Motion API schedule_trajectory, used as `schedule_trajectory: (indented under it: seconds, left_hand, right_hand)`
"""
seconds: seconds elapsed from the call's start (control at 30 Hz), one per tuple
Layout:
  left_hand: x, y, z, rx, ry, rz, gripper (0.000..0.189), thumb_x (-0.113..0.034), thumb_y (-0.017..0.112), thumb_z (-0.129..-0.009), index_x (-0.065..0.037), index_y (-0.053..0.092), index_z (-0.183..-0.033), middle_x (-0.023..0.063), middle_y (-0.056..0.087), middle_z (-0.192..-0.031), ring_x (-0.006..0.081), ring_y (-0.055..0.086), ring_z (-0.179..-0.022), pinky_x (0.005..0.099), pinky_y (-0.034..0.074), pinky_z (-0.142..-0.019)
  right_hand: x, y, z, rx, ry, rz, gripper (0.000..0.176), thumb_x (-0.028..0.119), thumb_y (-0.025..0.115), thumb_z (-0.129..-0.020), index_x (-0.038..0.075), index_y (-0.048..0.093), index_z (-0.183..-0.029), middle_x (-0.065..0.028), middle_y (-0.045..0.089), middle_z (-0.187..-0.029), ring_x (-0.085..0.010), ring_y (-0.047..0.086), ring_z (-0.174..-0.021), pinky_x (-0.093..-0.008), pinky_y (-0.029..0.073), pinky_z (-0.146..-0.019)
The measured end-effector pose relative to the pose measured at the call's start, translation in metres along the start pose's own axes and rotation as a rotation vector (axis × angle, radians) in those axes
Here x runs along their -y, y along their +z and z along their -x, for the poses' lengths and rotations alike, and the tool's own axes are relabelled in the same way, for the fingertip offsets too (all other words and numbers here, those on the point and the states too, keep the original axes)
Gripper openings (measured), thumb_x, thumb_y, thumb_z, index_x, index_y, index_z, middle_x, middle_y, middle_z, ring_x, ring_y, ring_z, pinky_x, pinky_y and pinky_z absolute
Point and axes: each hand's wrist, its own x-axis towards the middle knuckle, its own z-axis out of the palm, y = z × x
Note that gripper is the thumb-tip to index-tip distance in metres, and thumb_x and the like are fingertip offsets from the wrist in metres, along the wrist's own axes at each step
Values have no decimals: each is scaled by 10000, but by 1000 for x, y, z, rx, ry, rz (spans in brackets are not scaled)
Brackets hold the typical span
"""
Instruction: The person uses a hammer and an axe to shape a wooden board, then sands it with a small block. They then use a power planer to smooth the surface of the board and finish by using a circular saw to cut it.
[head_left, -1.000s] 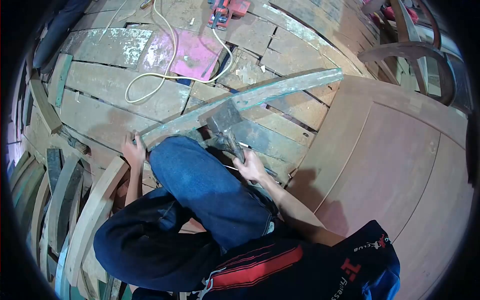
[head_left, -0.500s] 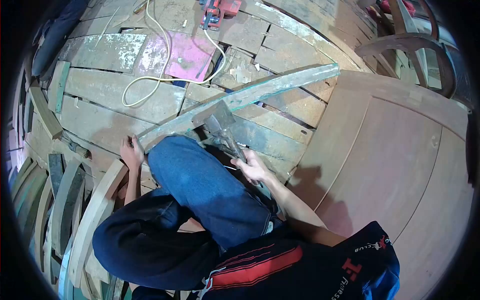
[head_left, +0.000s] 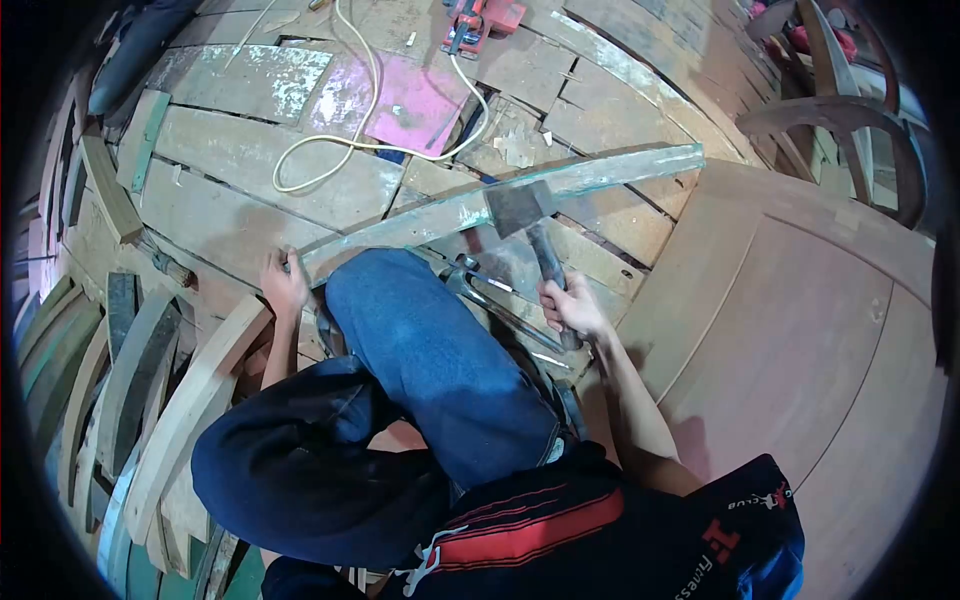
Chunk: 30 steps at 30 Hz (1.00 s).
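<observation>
My right hand (head_left: 575, 308) is closed round the handle of a mallet (head_left: 518, 208) with a dark, squarish head. The head is raised over a long wooden beam (head_left: 430, 218) with worn pale and turquoise paint. My left hand (head_left: 287, 285) is at the beam's near left end, its fingers curled against it; their exact hold is partly hidden. My bent knee, in blue jeans (head_left: 410, 320), covers part of the beam's near side. Several metal tools (head_left: 495, 305) lie on the floor between my knee and my right hand.
A large wooden panel (head_left: 770, 320) lies to the right. Curved wooden pieces (head_left: 195, 420) are stacked at the left. A pale cord (head_left: 370, 110) loops from a red power tool (head_left: 480, 25) at the back. Curved wooden frames (head_left: 850, 120) stand at the far right. Gaps run between floorboards.
My right hand has moved to the right with the mallet, whose head has swung up and right along the beam, uncovering the metal tools. My left hand stays at the beam's end. The view has shifted slightly.
</observation>
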Motion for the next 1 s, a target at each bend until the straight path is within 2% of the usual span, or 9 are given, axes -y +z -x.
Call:
schedule_trajectory:
  seconds: [0.03,0.13,0.17,0.3,0.43,0.7,0.9,1.0]
  left_hand:
    - [-2,0,0,-4,-27,12,393,-356,554,-967,28,634,-944,235,619,-923,430,592,-920,485,451,-813]
    - [-12,-6,3,-21,4,29,387,-351,557,-967,27,639,-965,239,628,-943,436,597,-932,487,456,-813]
    - [-1,-2,0,51,-33,-6,397,-355,561,-965,32,645,-994,246,635,-969,441,600,-950,486,461,-831]
    - [-1,1,1,-12,-13,16,396,-341,556,-965,44,643,-997,252,629,-964,449,595,-942,493,460,-844]
    - [2,1,1,27,-1,-4,391,-342,556,-963,42,631,-969,246,623,-951,448,590,-932,494,452,-832]
    - [-8,-3,1,1,-1,-15,367,-331,557,-961,27,614,-904,232,615,-926,431,587,-913,494,443,-809]
    - [-10,-2,2,-49,34,28,366,-334,554,-967,20,620,-901,222,623,-919,419,596,-896,494,444,-801]
    - [-7,-4,1,3,15,16,352,-322,558,-966,17,649,-958,223,635,-932,423,602,-892,490,454,-800]
  right_hand:
    - [7,5,4,-37,63,-82,199,186,533,-1015,24,506,-902,-12,456,-593,-110,467,-415,-282,394,-381]
    - [6,7,4,-97,22,-27,303,289,573,-1023,17,514,-901,-14,449,-575,-108,450,-397,-284,357,-358]
    - [5,9,4,-143,-30,79,404,374,582,-1022,11,518,-857,-22,454,-552,-110,448,-384,-289,346,-343]
    - [0,1,2,-181,-148,242,462,401,551,-1034,5,512,-800,-32,461,-518,-118,452,-363,-298,352,-332]
    - [-2,-5,-1,-151,-60,61,466,402,539,-1040,7,501,-796,-22,431,-519,-119,427,-359,-294,340,-332]
    - [-23,10,-12,-81,-60,-2,461,393,547,-1038,25,482,-769,-12,402,-530,-109,374,-359,-301,319,-329]
    - [-16,-6,-12,-110,-45,13,452,390,554,-1037,32,480,-771,-1,407,-537,-95,367,-373,-283,316,-347]
    - [-13,-17,-8,-126,-31,-9,451,396,557,-1034,35,478,-775,4,402,-537,-91,370,-378,-281,317,-340]
